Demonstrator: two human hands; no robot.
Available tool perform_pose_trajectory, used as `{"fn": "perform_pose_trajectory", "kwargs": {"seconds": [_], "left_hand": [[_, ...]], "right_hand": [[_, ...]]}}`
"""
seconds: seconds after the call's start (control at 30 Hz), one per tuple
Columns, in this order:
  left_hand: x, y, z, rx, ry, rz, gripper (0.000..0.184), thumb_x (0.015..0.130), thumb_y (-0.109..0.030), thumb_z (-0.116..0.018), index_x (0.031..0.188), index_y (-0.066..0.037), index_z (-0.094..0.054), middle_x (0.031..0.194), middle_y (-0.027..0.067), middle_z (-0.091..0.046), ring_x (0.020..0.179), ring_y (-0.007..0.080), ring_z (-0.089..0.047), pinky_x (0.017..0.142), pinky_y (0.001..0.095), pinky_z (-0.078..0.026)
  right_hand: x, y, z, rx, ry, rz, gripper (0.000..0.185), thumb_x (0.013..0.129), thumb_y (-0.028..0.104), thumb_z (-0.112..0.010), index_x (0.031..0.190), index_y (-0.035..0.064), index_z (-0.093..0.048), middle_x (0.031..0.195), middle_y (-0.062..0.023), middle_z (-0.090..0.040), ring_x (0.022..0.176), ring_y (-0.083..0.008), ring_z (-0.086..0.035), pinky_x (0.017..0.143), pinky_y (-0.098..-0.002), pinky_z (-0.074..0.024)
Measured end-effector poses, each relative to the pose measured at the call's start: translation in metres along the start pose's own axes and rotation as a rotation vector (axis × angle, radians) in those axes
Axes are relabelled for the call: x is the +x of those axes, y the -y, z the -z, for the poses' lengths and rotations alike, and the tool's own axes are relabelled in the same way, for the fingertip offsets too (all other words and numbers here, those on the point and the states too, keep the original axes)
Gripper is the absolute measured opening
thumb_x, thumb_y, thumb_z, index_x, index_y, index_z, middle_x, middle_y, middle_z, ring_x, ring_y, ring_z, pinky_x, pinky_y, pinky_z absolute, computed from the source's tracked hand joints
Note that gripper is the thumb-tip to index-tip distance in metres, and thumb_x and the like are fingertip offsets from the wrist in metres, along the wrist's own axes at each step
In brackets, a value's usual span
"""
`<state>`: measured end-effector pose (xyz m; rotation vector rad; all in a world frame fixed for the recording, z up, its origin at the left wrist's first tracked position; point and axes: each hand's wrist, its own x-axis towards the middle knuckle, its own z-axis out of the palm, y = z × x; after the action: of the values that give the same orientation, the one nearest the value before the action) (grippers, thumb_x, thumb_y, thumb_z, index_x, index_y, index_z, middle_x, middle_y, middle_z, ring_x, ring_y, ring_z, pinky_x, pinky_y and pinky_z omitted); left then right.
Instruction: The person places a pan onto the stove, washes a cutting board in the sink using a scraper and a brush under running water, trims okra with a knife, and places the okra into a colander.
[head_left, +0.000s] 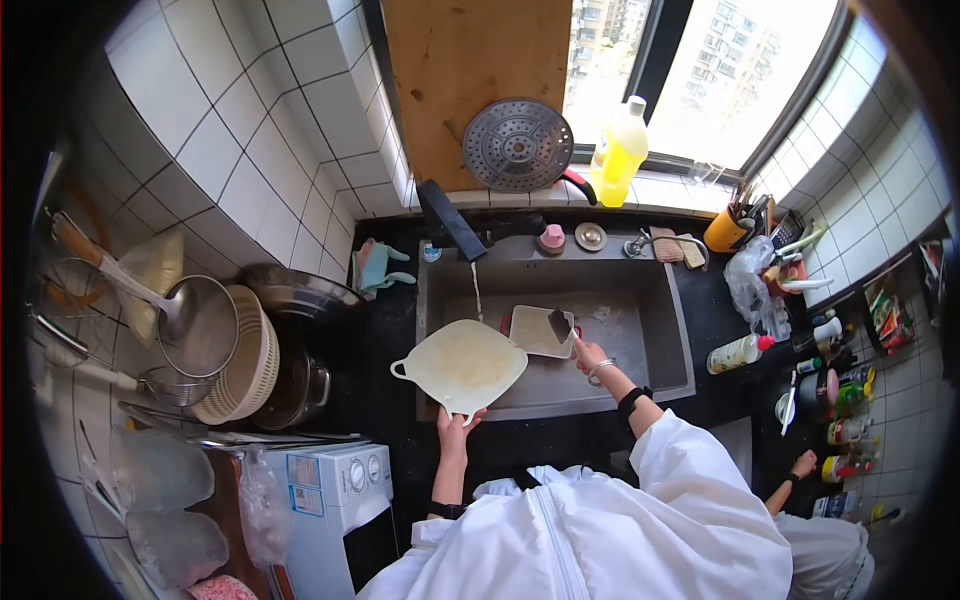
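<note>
My left hand [457, 425] grips the lower edge of a shallow cream-coloured dish with loop handles [460, 360], tilted over the sink's left front edge. Its inside has faint brownish marks. In the sink [640, 300] lies a white rectangular tray [535, 342], with bits of red showing at its sides. My right hand [591, 356] is closed round a small tool with a dark, flat head [559, 324], held over that tray. Whether it is a brush or a scraper I cannot tell. Water [477, 290] runs from the black faucet [452, 220] behind the dish.
Behind the sink are a perforated steamer plate [518, 145] and a yellow liquid bottle [622, 155]. Gloves [378, 268] lie left of it, a white bottle [738, 354] right. Pots and a white colander [262, 360] crowd the left. Another person's hand [804, 463] shows at lower right.
</note>
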<state>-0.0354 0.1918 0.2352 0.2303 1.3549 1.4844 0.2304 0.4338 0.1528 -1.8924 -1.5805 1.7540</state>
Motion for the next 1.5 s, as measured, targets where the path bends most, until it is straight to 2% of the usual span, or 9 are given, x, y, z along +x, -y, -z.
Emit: {"fn": "perform_pose_trajectory", "kwargs": {"seconds": [0.17,0.37,0.43,0.57,0.63,0.77,1.03,1.23,1.5], "left_hand": [[-0.008,0.001,0.004,-0.058,-0.003,0.073,0.034,0.092,-0.01,-0.046,0.125,-0.004,-0.04,0.111,0.014,-0.06,0.094,0.0256,-0.065,0.075,0.0304,-0.052],[-0.014,0.006,-0.004,-0.201,0.071,0.16,0.046,0.09,-0.003,-0.045,0.134,-0.005,-0.032,0.121,0.0157,-0.055,0.105,0.0297,-0.061,0.084,0.0333,-0.05],[-0.014,0.015,-0.008,-0.243,0.112,0.179,0.052,0.089,-0.001,-0.046,0.137,-0.005,-0.028,0.125,0.0163,-0.052,0.11,0.0315,-0.058,0.088,0.035,-0.049],[-0.022,0.02,-0.017,-0.307,0.16,0.202,0.053,0.088,-0.001,-0.049,0.137,-0.004,-0.028,0.129,0.0176,-0.049,0.115,0.0329,-0.054,0.093,0.0366,-0.046],[-0.027,0.028,-0.013,-0.316,0.21,0.211,0.054,0.088,-0.002,-0.051,0.137,-0.003,-0.028,0.13,0.0183,-0.048,0.117,0.0333,-0.053,0.095,0.037,-0.045],[-0.03,0.034,-0.019,-0.315,0.138,0.26,0.051,0.09,-0.009,-0.054,0.135,-0.002,-0.031,0.129,0.0175,-0.049,0.118,0.034,-0.052,0.095,0.0382,-0.045],[-0.026,0.056,-0.032,0.066,-0.123,0.244,0.038,0.097,-0.025,-0.043,0.129,-0.005,-0.037,0.112,0.0172,-0.062,0.088,0.0235,-0.067,0.065,0.0269,-0.053],[-0.016,0.053,-0.029,0.219,-0.128,0.311,0.025,0.094,-0.02,-0.042,0.111,-0.002,-0.048,0.086,0.0146,-0.069,0.064,0.0173,-0.066,0.048,0.0219,-0.041],[-0.037,0.044,-0.032,0.051,-0.25,0.12,0.021,0.095,-0.018,-0.042,0.108,-0.002,-0.045,0.065,0.0081,-0.054,0.043,0.0117,-0.045,0.037,0.0212,-0.033]], "right_hand": [[0.005,0.018,0.001,-0.845,-0.182,0.082,0.034,0.087,0.028,-0.047,0.103,-0.0004,-0.057,0.093,-0.0227,-0.064,0.097,-0.0412,-0.059,0.086,-0.0482,-0.0458],[0.066,-0.028,0.016,-1.032,-0.005,0.156,0.031,0.081,0.016,-0.051,0.109,0.0025,-0.054,0.118,-0.0207,-0.054,0.108,-0.035,-0.056,0.089,-0.0455,-0.0462],[0.066,0.003,0.025,-1.221,-0.063,0.171,0.026,0.08,0.017,-0.054,0.103,0.0046,-0.055,0.114,-0.0163,-0.054,0.106,-0.0323,-0.056,0.086,-0.0439,-0.0469],[0.095,0.096,0.056,-0.826,-0.624,0.789,0.011,0.076,0.011,-0.057,0.086,0.0087,-0.054,0.088,-0.0133,-0.057,0.081,-0.0315,-0.058,0.069,-0.0447,-0.0461],[0.103,0.151,0.064,-0.954,-0.717,0.693,0.027,0.076,0.01,-0.059,0.101,0.0059,-0.051,0.09,-0.0153,-0.056,0.083,-0.034,-0.059,0.07,-0.0454,-0.047],[0.137,0.202,0.071,-0.865,-0.531,0.949,0.048,0.079,0.015,-0.062,0.125,0.0174,-0.048,0.112,-0.0158,-0.049,0.097,-0.0366,-0.055,0.077,-0.0436,-0.0491],[0.118,0.152,0.034,-0.588,-0.557,0.97,0.019,0.078,0.006,-0.056,0.096,0.0064,-0.05,0.093,-0.0174,-0.054,0.082,-0.0409,-0.056,0.069,-0.0463,-0.0468],[0.007,0.064,-0.069,-0.478,0.175,0.565,0.028,0.079,0.008,-0.056,0.106,0.009,-0.047,0.081,-0.0162,-0.061,0.074,-0.0364,-0.061,0.064,-0.0442,-0.0488],[-0.037,0.07,-0.105,-0.592,0.478,0.85,0.031,0.08,0.025,-0.061,0.103,0.0055,-0.05,0.091,-0.0162,-0.06,0.081,-0.0362,-0.061,0.072,-0.0443,-0.049]]}}
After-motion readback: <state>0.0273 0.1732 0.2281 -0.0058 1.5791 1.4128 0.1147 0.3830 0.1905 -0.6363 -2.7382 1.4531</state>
